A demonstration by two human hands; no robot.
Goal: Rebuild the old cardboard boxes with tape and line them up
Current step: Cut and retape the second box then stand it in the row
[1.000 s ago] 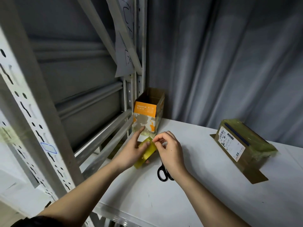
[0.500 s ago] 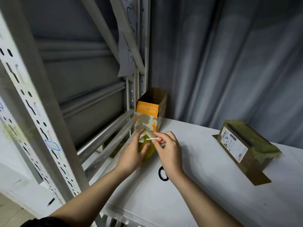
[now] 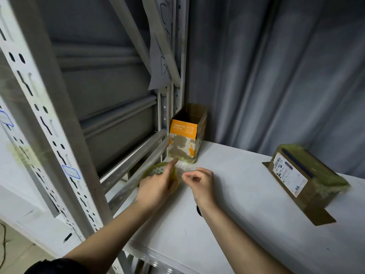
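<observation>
A grey pleated curtain (image 3: 276, 76) hangs behind a white counter (image 3: 227, 224), and a pale metal rack with perforated posts (image 3: 49, 119) stands along the counter's left side, with a sheet of paper with handwriting (image 3: 159, 62) hanging from it. In the far corner, against the rack, an open cardboard box with an orange band and a worn front (image 3: 184, 135) stands upright on the counter. Well apart on the right lies a closed brown cardboard box wrapped in yellowish tape with a white shipping label (image 3: 302, 178), one flap spread flat on the counter. Just in front of the open box, the left hand (image 3: 158, 186) holds a roll of yellowish transparent tape (image 3: 158, 171), with the index finger stretched toward the bottom edge of the box. The right hand (image 3: 199, 184) is beside it, fingers curled and pinching the free end of the tape drawn from the roll. Behind the right wrist a small black object (image 3: 198, 210) lies on the counter, mostly hidden by the arm.
</observation>
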